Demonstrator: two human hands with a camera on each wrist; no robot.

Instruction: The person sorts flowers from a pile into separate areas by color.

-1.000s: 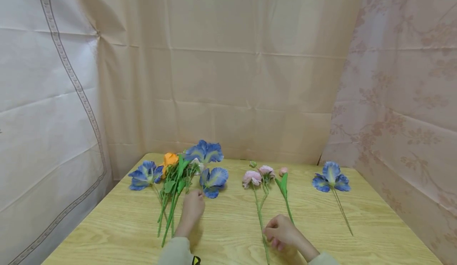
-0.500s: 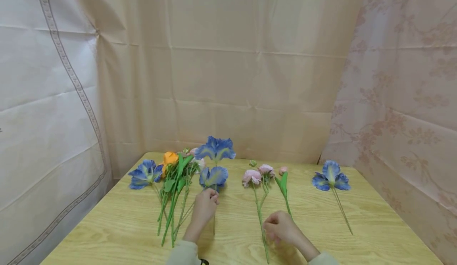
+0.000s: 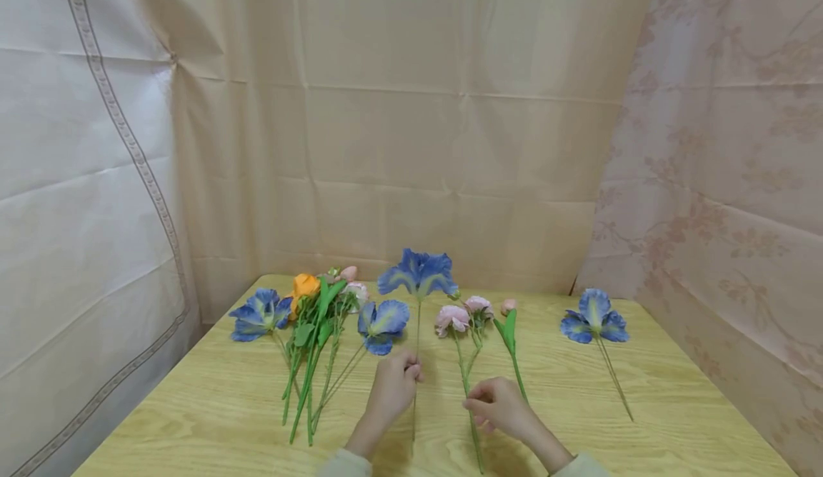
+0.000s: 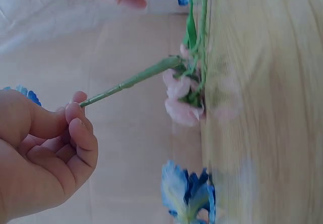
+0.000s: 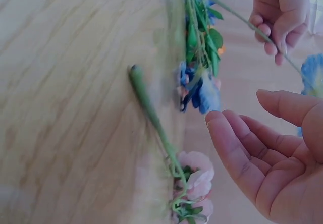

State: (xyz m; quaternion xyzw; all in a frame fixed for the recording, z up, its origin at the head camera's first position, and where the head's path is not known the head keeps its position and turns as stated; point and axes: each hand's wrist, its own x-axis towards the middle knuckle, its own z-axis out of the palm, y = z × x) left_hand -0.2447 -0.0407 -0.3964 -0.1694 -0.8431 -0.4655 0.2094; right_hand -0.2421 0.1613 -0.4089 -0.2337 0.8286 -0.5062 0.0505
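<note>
My left hand (image 3: 393, 385) pinches the thin green stem of a blue iris (image 3: 418, 274) between thumb and fingers. The iris is raised, its bloom pointing away from me; in the right wrist view its stem (image 5: 237, 16) runs through the left fingertips. My right hand (image 3: 498, 407) hovers, loosely bent and holding nothing, over the stem of a pink flower spray (image 3: 454, 320). From the right wrist view, its fingers (image 5: 242, 148) look apart from everything. Right of the spray lies a pink tulip (image 3: 511, 327) with a green leaf.
At the left lies a bunch of stems with an orange flower (image 3: 305, 286), pale pink blooms (image 3: 355, 294) and two blue irises (image 3: 260, 315). Another blue iris (image 3: 595, 318) lies alone at the right on the wooden table (image 3: 566, 438). Cloth curtains (image 3: 386, 141) surround the table.
My left hand has lifted the blue iris out of the left bunch and carried it right, to the middle of the table. The right hand has barely moved.
</note>
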